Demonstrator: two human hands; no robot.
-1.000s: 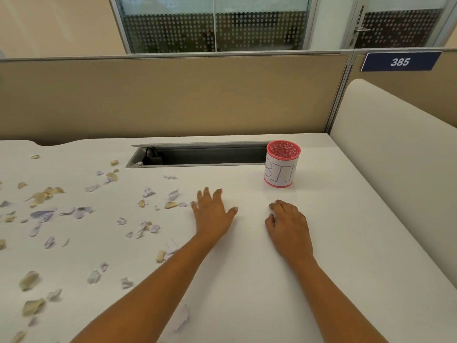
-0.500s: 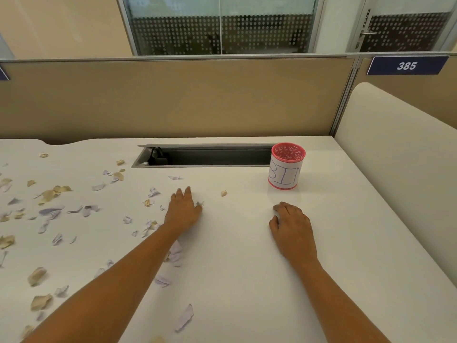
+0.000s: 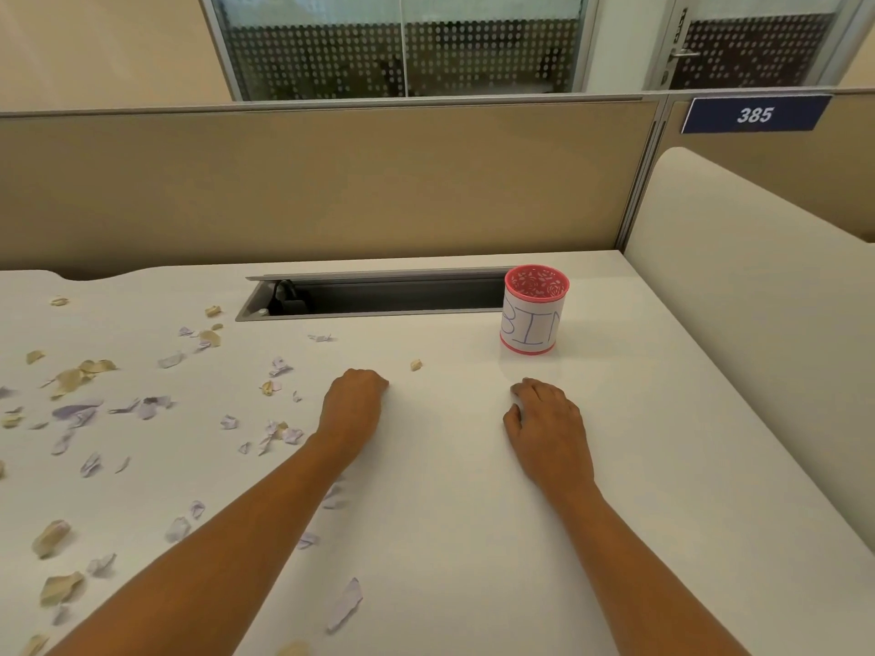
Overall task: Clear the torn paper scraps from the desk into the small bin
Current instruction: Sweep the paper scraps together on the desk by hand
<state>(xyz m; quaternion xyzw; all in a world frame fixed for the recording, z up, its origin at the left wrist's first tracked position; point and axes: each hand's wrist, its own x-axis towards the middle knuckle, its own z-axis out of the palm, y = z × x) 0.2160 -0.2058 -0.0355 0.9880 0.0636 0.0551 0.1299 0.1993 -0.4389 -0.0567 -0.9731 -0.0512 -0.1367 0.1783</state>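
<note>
Paper scraps (image 3: 75,411) litter the counter (image 3: 450,537), mostly in the left half of frame. Step: gathering. Your left grip (image 3: 355,404), at centre, has its fingers curled under; contents can't be told. Right grip (image 3: 544,421) rests loose, holding nothing. Next, prob.: lift the handful and carry it to the bin (image 3: 534,319), up and right of centre. Bin contents can't be made out.

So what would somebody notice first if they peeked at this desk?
Probably the mess: torn paper scraps, purple and tan, strewn over the left side of the white desk. Next, the small pink bin with BIN written on it, upright at the back right beside the cable slot. Nearer the camera, the left hand sits curled at the scraps' edge and the right hand lies relaxed.
</note>
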